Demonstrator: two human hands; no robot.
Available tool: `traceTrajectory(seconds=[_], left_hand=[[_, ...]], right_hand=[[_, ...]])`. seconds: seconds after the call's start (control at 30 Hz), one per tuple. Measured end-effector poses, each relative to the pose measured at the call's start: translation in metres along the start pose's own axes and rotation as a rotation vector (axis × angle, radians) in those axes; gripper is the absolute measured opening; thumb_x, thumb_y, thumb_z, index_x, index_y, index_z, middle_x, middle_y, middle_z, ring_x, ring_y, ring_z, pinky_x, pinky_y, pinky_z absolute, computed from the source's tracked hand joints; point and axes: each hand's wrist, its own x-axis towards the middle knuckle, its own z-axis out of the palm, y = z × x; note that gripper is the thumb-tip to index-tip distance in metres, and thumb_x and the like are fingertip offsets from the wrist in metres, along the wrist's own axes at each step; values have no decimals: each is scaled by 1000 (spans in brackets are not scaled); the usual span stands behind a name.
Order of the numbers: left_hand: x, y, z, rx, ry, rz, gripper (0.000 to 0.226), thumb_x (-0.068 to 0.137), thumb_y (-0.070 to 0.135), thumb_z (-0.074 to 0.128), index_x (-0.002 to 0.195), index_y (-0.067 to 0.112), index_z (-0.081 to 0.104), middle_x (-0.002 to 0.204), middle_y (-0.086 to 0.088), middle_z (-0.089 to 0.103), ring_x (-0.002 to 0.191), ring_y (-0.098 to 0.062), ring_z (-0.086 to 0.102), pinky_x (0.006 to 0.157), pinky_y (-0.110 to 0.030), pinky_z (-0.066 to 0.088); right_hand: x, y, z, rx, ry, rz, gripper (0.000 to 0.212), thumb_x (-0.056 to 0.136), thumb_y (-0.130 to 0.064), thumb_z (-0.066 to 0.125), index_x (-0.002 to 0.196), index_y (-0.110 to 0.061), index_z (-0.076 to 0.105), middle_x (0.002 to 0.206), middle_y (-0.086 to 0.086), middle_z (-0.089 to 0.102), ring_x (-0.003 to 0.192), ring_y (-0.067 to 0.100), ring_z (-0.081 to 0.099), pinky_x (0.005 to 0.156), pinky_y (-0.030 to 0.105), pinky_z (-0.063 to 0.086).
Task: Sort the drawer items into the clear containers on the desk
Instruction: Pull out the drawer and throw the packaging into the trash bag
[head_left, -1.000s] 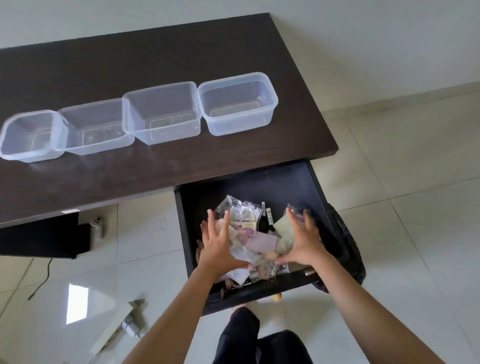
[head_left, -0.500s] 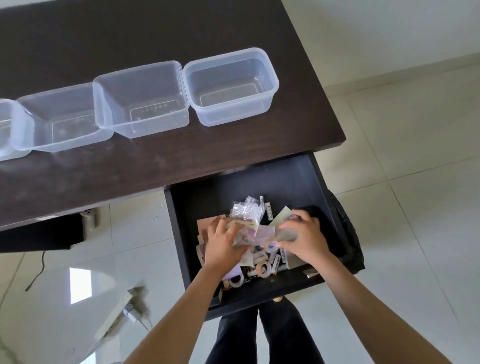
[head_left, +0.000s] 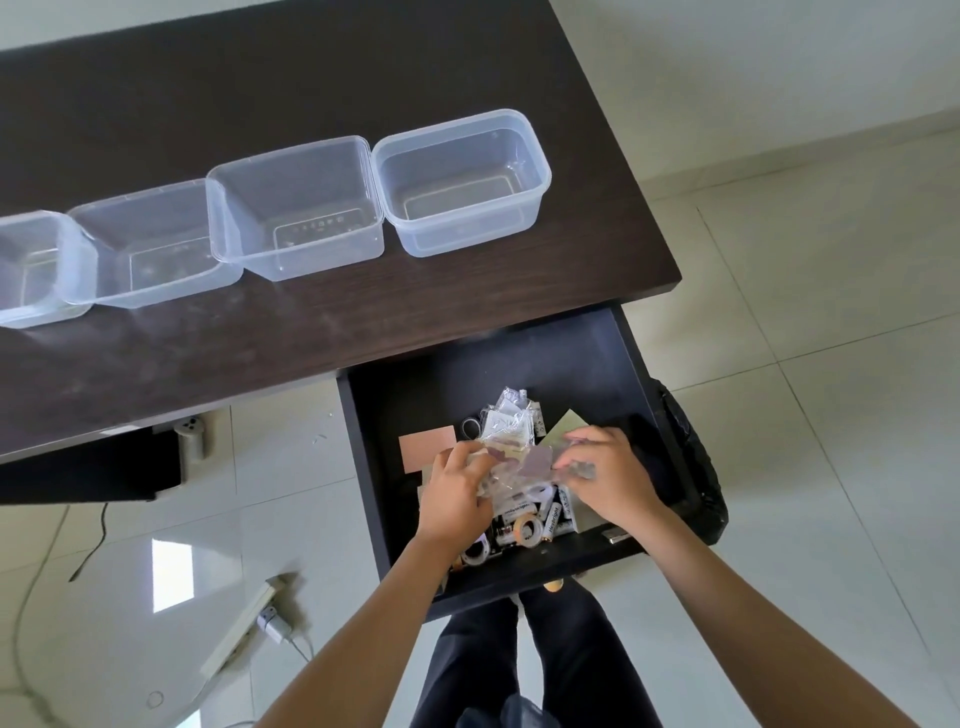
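Both hands have gone from spread flat over the pile to curled into it, so the gathering has started, though nothing has left the open dark drawer (head_left: 519, 364) yet. The left hand (head_left: 454, 493) bunches crinkly clear plastic packets (head_left: 506, 426) and the right hand (head_left: 608, 475) pinches a small clear packet. All four clear plastic containers (head_left: 462, 182) on the dark brown wooden desk (head_left: 311, 67) look empty. Hard to tell what's under the palms; batteries (head_left: 551, 519) and tape rolls (head_left: 527, 531) peek out, and the leftmost container is cut off by the frame edge.
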Motion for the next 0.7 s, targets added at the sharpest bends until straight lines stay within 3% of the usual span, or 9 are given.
traceTrajectory(seconds=[0.2, 0.37, 0.47, 0.6, 0.7], left_hand=[[-14, 6, -10, -17, 56, -6, 60, 71, 0, 51, 120, 35, 55, 131, 6, 47, 123, -25, 40, 79, -42, 53], [-27, 16, -23, -60, 123, 15, 58, 73, -3, 54, 121, 29, 58, 131, 4, 47, 124, -22, 39, 77, -33, 53], [-37, 26, -32, -89, 159, 37, 57, 76, -3, 58, 123, 29, 57, 133, 4, 46, 124, -20, 39, 81, -29, 52], [-47, 36, -36, -125, 206, 96, 54, 75, -2, 61, 121, 26, 58, 130, 2, 48, 117, -21, 45, 81, -27, 49], [-47, 49, -35, -128, 227, 124, 53, 71, -6, 61, 117, 20, 60, 128, 0, 50, 116, -22, 48, 80, -23, 45]], right_hand=[[-5, -11, -10, -4, 29, -87, 11, 82, -14, 70, 85, -22, 76, 111, -7, 64, 107, 18, 51, 78, 35, 51], [-17, -21, -19, 58, 109, -176, 12, 78, -8, 72, 81, -18, 77, 104, -2, 68, 99, 21, 56, 77, 35, 51], [-27, -30, -31, 68, 155, -241, 8, 77, -7, 74, 80, -14, 78, 96, 2, 71, 92, 13, 57, 77, 30, 49], [-41, -35, -46, 141, 173, -262, 15, 69, 3, 77, 75, -10, 77, 85, -3, 69, 89, -20, 54, 80, 13, 43], [-51, -32, -59, 190, 202, -226, 14, 71, 0, 79, 78, -12, 78, 84, -12, 64, 92, -20, 54, 78, 2, 42]])
